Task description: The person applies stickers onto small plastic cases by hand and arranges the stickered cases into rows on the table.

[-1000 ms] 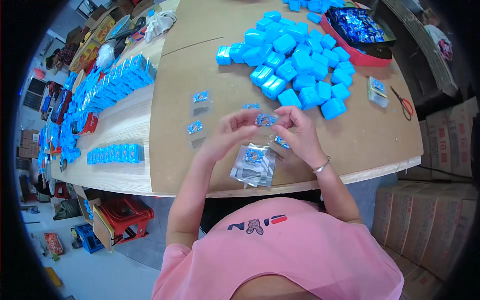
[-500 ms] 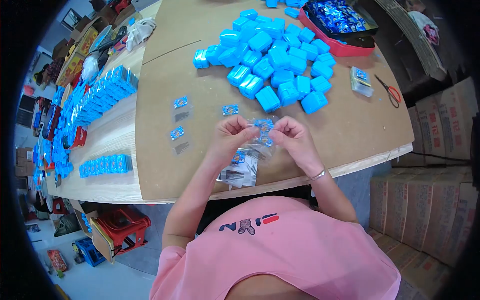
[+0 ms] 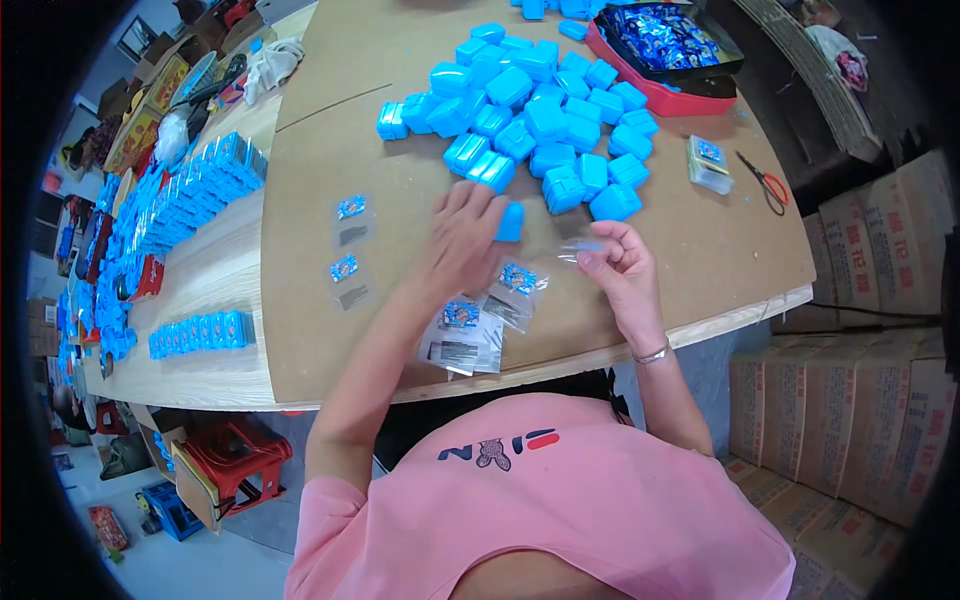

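Observation:
My left hand (image 3: 462, 235) reaches over the board, its fingers closed around a small blue plastic box (image 3: 510, 222) that shows beyond the thumb side. To the right, my right hand (image 3: 625, 265) pinches a thin piece of clear film (image 3: 580, 250), blurred by motion. Between the hands lies a clear film with a blue printed label (image 3: 518, 279). Nearer my body rests a stack of similar labelled films (image 3: 462, 345), partly under my left forearm. Two more labelled films (image 3: 351, 207) lie apart on the left.
A heap of blue boxes (image 3: 545, 120) covers the board's far middle. Beyond it sits a red container (image 3: 690, 103) of blue packets. A clear case (image 3: 709, 165) and orange-handled scissors (image 3: 773, 188) lie right. Rows of labelled boxes (image 3: 200, 335) stand left.
My hands have parted. The left has gone up to the heap's near edge and drawn a blue box toward me; the right has moved right with clear film. A labelled film between them is uncovered.

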Demonstrator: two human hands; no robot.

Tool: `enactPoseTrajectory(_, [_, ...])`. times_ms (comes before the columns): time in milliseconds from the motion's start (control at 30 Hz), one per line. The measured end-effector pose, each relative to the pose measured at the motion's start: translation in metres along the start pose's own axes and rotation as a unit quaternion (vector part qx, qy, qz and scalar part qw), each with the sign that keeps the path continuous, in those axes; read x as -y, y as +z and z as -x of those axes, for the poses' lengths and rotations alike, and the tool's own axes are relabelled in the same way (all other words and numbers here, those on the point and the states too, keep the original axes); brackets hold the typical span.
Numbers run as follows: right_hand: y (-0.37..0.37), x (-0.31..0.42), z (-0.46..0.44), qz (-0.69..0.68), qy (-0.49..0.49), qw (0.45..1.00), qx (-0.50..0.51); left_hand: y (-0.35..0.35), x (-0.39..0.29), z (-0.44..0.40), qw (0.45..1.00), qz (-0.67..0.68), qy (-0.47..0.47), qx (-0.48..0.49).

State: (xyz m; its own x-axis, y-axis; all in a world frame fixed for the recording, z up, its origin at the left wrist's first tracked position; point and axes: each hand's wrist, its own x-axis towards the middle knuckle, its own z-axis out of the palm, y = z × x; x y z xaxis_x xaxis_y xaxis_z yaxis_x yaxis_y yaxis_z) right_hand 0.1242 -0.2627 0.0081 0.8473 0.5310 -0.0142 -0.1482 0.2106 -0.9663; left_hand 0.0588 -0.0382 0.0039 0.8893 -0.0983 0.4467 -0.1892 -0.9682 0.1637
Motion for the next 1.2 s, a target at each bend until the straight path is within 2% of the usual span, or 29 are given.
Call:
enactPoseTrajectory(67, [0.005, 0.000, -0.003, 0.016, 0.003, 1.000, 0.005, -0.005, 0.003, 0.028, 0.991, -0.069, -0.059, -0.103])
enactPoseTrajectory(100, [0.008, -0.002, -0.004, 0.013, 0.006, 1.000, 0.008, -0.013, 0.003, 0.043, 0.986, -0.081, -0.095, -0.109])
enactPoseTrajectory(167, [0.018, -0.008, -0.008, 0.008, 0.007, 0.999, 0.037, -0.025, 0.000, 0.069, 0.980, -0.098, -0.136, -0.109])
enactPoseTrajectory(233, [0.031, -0.012, -0.013, 0.004, 0.006, 0.997, 0.074, -0.033, -0.003, 0.088, 0.981, -0.102, -0.161, -0.036])
enactPoseTrajectory(267, [0.039, -0.013, -0.015, 0.001, 0.007, 0.997, 0.081, -0.041, -0.006, 0.090, 0.980, -0.107, -0.166, -0.036])
enactPoseTrajectory(400, [0.067, -0.006, -0.015, 0.088, 0.004, 0.984, 0.155, -0.071, -0.034, 0.076, 0.960, 0.136, -0.211, -0.125])
enactPoseTrajectory(433, [0.073, -0.006, -0.014, 0.087, 0.006, 0.983, 0.160, -0.068, -0.035, 0.078, 0.959, 0.133, -0.215, -0.126])
enactPoseTrajectory(500, [0.083, -0.004, -0.008, 0.098, 0.002, 0.982, 0.164, -0.056, -0.029, 0.080, 0.859, 0.377, -0.318, -0.139])
enactPoseTrajectory(567, [0.089, -0.003, -0.005, 0.112, -0.006, 0.980, 0.165, -0.047, -0.024, 0.080, 0.689, 0.594, -0.388, -0.145])
enactPoseTrajectory(733, [0.090, -0.010, 0.001, 0.107, -0.019, 0.980, 0.168, -0.053, -0.036, 0.078, 0.663, 0.593, -0.405, -0.212])
enactPoseTrajectory(933, [0.095, -0.011, 0.001, 0.165, -0.013, 0.959, 0.229, -0.045, -0.037, 0.094, 0.689, 0.593, -0.376, -0.180])
enactPoseTrajectory(1000, [0.095, -0.011, -0.002, 0.152, 0.003, 0.973, 0.172, -0.049, -0.016, 0.091, 0.849, 0.355, -0.332, -0.210])
enactPoseTrajectory(1033, [0.095, -0.011, -0.004, 0.144, 0.011, 0.979, 0.143, -0.051, -0.006, 0.090, 0.902, 0.223, -0.298, -0.217])
enactPoseTrajectory(1067, [0.095, -0.012, -0.005, 0.137, 0.020, 0.984, 0.115, -0.052, -0.002, 0.091, 0.937, 0.087, -0.258, -0.220])
enactPoseTrajectory(1100, [0.095, -0.014, -0.007, 0.138, 0.021, 0.983, 0.117, -0.053, -0.003, 0.093, 0.936, 0.086, -0.260, -0.220])
enactPoseTrajectory(1200, [0.092, -0.030, -0.021, 0.281, -0.190, 0.934, 0.116, -0.054, -0.003, 0.096, 0.917, 0.165, -0.359, -0.057])
